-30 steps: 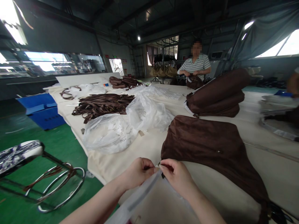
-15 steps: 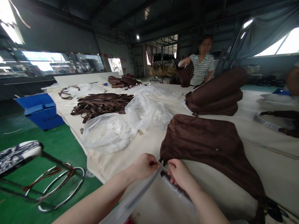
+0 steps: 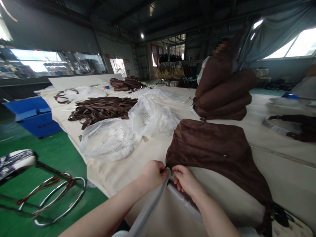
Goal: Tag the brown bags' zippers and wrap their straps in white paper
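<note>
Two bare hands work close together at the near left corner of a dark brown, soft suede-look bag (image 3: pixel 209 144), which lies flat on a long cream-covered table (image 3: pixel 123 174). The left hand (image 3: pixel 153 174), thumb and forefinger pinched, grips the top end of a whitish, translucent plastic-film strip (image 3: pixel 154 205) that slants down toward the wearer. The right hand (image 3: pixel 186 179), its fingers curled, sits just beside it; whether its fingertips hold anything is hard to tell at this angle. A small dark fitting (image 3: pixel 168 166) shows at the bag's corner, right by the left fingertips, and a brown band in clear film (image 3: pixel 182 197) runs down beneath the right hand.

Half a second earlier the right fingertips stood farther from the left; they have since closed in, while the bag lies as it did. That suggests the work remains at this corner, with the film strip and fitting still being handled.

Across the table, a co-worker in a pale sleeve (image 3: pixel 203 65) has raised a brown suede-look piece (image 3: pixel 213 75) that now hides much of the body, behind a plump brown stack of bags (image 3: pixel 232 98). Crumpled clear plastic bags (image 3: pixel 108 138) and a heap of brown straps (image 3: pixel 106 107) lie to the left.
</note>
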`<state>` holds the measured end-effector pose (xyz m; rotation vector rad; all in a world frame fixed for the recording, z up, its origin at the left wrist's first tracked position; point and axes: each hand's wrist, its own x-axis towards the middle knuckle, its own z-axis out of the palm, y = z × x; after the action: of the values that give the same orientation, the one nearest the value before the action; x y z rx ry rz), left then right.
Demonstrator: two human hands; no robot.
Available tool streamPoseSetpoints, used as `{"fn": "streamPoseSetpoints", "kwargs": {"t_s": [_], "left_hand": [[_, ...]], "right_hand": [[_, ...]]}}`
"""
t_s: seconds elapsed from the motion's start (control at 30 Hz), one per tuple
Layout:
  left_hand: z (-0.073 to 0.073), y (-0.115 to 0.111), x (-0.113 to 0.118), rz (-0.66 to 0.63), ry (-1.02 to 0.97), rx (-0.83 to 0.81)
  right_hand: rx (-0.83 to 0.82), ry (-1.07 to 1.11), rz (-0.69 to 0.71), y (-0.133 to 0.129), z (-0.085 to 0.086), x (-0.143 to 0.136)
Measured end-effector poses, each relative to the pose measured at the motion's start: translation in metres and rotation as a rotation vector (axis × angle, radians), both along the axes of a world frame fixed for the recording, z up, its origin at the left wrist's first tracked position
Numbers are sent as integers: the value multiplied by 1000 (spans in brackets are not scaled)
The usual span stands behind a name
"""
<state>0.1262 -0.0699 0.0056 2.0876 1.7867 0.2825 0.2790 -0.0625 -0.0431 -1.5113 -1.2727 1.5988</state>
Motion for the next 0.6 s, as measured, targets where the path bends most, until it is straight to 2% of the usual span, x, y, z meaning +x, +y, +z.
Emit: {"fn": "streamPoseSetpoints", "kwargs": {"t_s": [0.2,0.6], "left_hand": [[-5,-1,9,34,105,98],[-6,3,6,37,151,100]], "right_hand": [[12,7,-10,2,-1,1],[-38,122,1,5,-7,-2]]}}
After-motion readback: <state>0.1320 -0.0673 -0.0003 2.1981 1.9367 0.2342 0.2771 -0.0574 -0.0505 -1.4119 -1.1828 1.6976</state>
